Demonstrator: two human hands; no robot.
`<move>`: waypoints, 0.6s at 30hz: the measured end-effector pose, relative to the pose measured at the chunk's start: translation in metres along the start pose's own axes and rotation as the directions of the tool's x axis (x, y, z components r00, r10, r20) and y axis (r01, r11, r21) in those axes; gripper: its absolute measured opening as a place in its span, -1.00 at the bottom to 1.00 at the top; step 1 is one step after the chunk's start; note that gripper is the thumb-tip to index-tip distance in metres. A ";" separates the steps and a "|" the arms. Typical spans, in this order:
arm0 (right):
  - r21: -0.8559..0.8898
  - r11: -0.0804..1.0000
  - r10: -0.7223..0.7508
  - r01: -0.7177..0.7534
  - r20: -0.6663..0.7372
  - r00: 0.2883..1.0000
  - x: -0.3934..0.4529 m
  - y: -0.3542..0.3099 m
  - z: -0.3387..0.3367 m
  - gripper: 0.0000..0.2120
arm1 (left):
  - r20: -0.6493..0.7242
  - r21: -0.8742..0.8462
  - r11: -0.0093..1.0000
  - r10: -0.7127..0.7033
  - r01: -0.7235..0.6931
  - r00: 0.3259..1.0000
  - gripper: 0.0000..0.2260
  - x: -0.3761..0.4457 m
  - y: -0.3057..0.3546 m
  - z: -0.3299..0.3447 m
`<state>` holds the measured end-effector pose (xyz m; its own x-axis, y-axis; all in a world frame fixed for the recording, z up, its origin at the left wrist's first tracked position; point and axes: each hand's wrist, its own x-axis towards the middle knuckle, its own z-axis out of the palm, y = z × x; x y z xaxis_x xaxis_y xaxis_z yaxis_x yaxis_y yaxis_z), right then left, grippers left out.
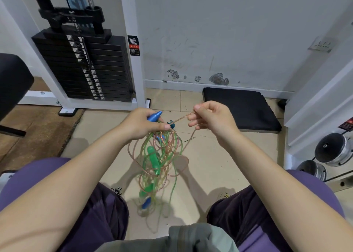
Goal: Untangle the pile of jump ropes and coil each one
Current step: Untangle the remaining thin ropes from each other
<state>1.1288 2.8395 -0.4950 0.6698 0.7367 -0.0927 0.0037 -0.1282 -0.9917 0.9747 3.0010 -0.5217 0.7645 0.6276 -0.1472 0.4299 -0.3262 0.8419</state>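
The left hand [142, 122] is curling around a blue handle [155, 116], whose tapered tip is poking out above the thumb, and it is also gathering the top of a tangle of jump ropes [158, 156] beneath it. The right hand [212, 117] is pinching a short twisted stretch of orange-pink cord [180, 118] between thumb and bent fingers, holding it taut toward the left hand, with both hands raised above the floor between the seated person's knees.

Below the left hand, the tangle is hanging in loose overlapping loops of clear green and pinkish cord. A green handle [153, 159] is dangling in the middle of the loops, and another green handle [147, 189] and a second blue handle [146, 202] are hanging lower, near the tiled floor [107, 137].

Farther out, a black weight stack [84, 68] is standing at the upper left, a black mat [240, 108] is lying by the wall, and round metal weights [333, 152] are sitting at the right.

The risk appears to be tightening: pulling the twisted stretch hard while the loops are hanging under the handles' weight could cinch a knot. A dangling handle might also swing through a loop and add a new crossing.
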 end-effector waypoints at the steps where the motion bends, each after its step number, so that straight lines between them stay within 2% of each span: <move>1: -0.049 0.999 0.021 -0.022 -0.018 1.000 0.001 0.001 -0.002 -0.88 | -0.006 -0.010 1.000 -0.003 0.003 1.000 -0.80 0.000 0.000 -0.001; 5: -0.354 0.934 0.021 -0.053 -0.092 0.995 0.003 0.009 -0.004 -0.78 | 0.024 -0.067 0.996 -0.061 0.062 0.998 -0.70 -0.005 0.002 0.003; 9: -0.694 0.720 -0.043 -0.020 -0.073 0.996 0.004 0.013 -0.002 -0.82 | 0.068 -0.131 0.985 -0.103 0.111 0.992 -0.68 -0.009 0.005 0.004; 11: -0.775 0.632 -0.067 -0.002 -0.057 0.996 0.002 0.014 -0.003 -0.73 | 0.101 -0.147 0.981 -0.110 0.124 0.989 -0.68 -0.011 0.007 0.003; 12: -0.773 0.632 -0.099 0.052 -0.014 0.995 0.001 0.013 -0.003 -0.72 | 0.111 -0.162 0.978 -0.113 0.130 0.987 -0.69 -0.012 0.008 0.003; 14: -0.640 0.736 -0.156 0.220 0.156 0.975 -0.003 0.010 0.001 -0.82 | 0.121 -0.192 0.971 -0.120 0.142 0.985 -0.70 -0.013 0.010 0.003; 16: -0.475 0.836 -0.138 0.276 0.304 0.943 -0.006 0.010 0.005 -0.86 | 0.127 -0.195 0.972 -0.107 0.131 0.986 -0.70 -0.015 0.012 0.004; 18: -0.465 0.836 -0.119 0.291 0.365 0.923 -0.008 0.010 0.008 -0.86 | 0.133 -0.185 0.976 -0.092 0.116 0.987 -0.71 -0.015 0.013 0.004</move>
<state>1.1180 2.8376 -0.5046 0.3473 0.9378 0.0001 0.5435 -0.2012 -0.8149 0.9704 2.9841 -0.5107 0.7790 0.5551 -0.2915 0.4188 -0.1147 0.9008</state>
